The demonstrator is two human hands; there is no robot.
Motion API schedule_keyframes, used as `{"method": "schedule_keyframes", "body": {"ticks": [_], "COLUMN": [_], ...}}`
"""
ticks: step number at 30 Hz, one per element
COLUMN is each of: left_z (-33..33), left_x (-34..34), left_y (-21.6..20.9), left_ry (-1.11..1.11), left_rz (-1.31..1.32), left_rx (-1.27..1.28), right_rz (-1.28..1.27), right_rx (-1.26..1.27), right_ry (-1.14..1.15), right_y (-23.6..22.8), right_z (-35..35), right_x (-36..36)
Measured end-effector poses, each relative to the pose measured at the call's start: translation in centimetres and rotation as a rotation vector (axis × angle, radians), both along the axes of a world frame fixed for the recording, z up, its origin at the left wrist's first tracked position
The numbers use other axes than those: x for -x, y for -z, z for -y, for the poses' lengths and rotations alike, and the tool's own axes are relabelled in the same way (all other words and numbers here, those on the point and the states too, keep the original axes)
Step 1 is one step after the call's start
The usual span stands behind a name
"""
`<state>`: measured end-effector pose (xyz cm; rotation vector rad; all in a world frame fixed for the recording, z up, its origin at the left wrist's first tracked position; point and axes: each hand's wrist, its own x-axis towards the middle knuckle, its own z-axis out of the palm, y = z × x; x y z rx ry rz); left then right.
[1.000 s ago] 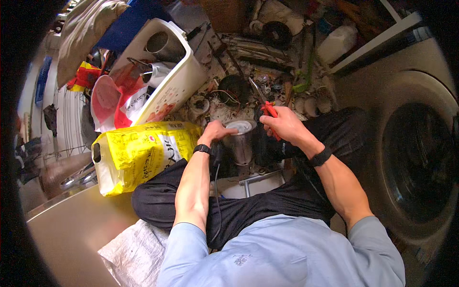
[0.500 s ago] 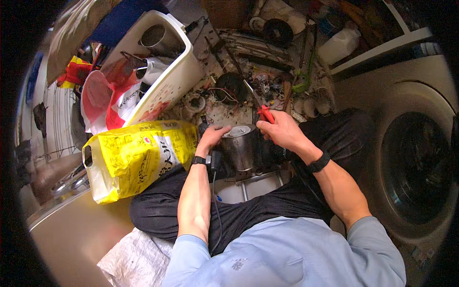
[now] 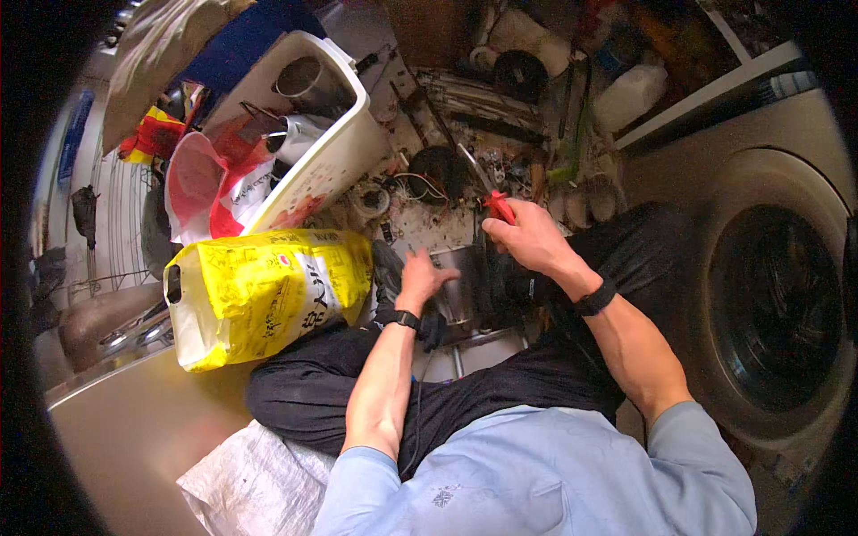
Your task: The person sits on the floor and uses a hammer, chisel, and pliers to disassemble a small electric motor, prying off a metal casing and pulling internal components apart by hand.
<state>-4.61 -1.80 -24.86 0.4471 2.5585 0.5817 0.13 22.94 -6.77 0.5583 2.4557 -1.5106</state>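
Observation:
My right hand (image 3: 529, 236) is closed round a red-handled tool (image 3: 499, 205) with a long, narrow metal end (image 3: 474, 164) pointing up and to the left. Whether that end is one blade or two jaws is hard to make out. Between my legs stands a cylindrical metal container (image 3: 458, 304), partly hidden by my left hand (image 3: 424, 279). The left hand hovers at its left side with thumb and fingers apart, slightly blurred, and holds nothing. A dark cord (image 3: 417, 406) hangs down beside my left forearm.
To the left lies a yellow bag (image 3: 268, 295), below a white bin (image 3: 344, 147) holding metal vessels and a red-and-white plastic piece. Scraps, wires and rods litter the floor ahead, around a dark round part (image 3: 436, 171). A front-loading washing machine (image 3: 726, 170) stands at the right.
My left hand has left the metal container's top rim, moving right and nearer me, its fingers spreading. The right hand has stayed almost in place with the red-handled tool.

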Motion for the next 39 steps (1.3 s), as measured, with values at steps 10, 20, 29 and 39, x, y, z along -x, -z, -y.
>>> {"method": "schedule_keyframes", "body": {"ticks": [10,20,29,39], "left_z": [-1.1,-1.0,9.2,6.2], "left_x": [-0.9,-0.5,4.0,2.9], "left_y": [-1.3,-0.1,9.4,4.2], "left_ry": [0.052,0.266,0.258,0.362], "left_rz": [0.156,-0.129,-0.014,0.228], "left_rx": [0.227,0.287,-0.241,-0.31], "right_rz": [-0.447,0.248,0.445,0.526], "right_rx": [-0.411,-0.253,-0.254,-0.293], "right_ry": [-0.078,0.116,0.228,0.134], "right_y": [-20.3,0.1,18.2,21.5], "right_z": [-10.7,-17.8,-9.3,-7.5], "right_x": [-5.1,-16.1,-25.4,-24.9]}}
